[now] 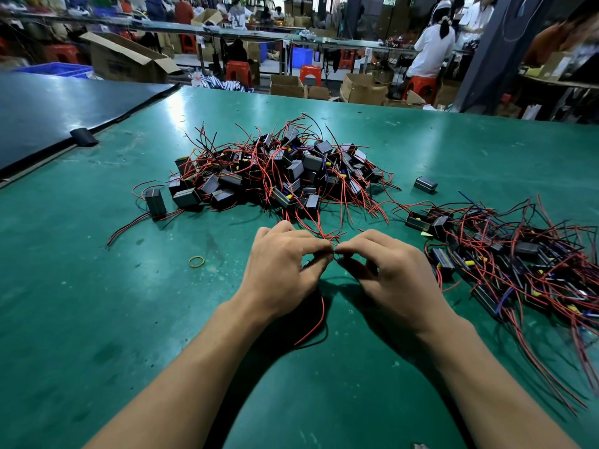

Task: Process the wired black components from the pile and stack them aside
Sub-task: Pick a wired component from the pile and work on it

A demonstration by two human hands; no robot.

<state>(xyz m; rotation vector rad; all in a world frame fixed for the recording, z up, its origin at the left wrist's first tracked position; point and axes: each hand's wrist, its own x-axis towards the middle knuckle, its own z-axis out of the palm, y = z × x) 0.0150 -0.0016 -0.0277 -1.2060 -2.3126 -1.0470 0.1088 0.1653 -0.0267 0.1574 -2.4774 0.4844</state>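
Fingers of both hands pinch red and black wires.
Left hand and right hand meet near the pile; a second heap lies to its right.

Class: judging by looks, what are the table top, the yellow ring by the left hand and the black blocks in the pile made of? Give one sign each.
Table top: green rubbery mat, probably; soft sheen, scuffs.
Yellow ring: likely a rubber band; thin, limp loop.
Black blocks: seemingly moulded plastic; dull, crisp-edged faces.
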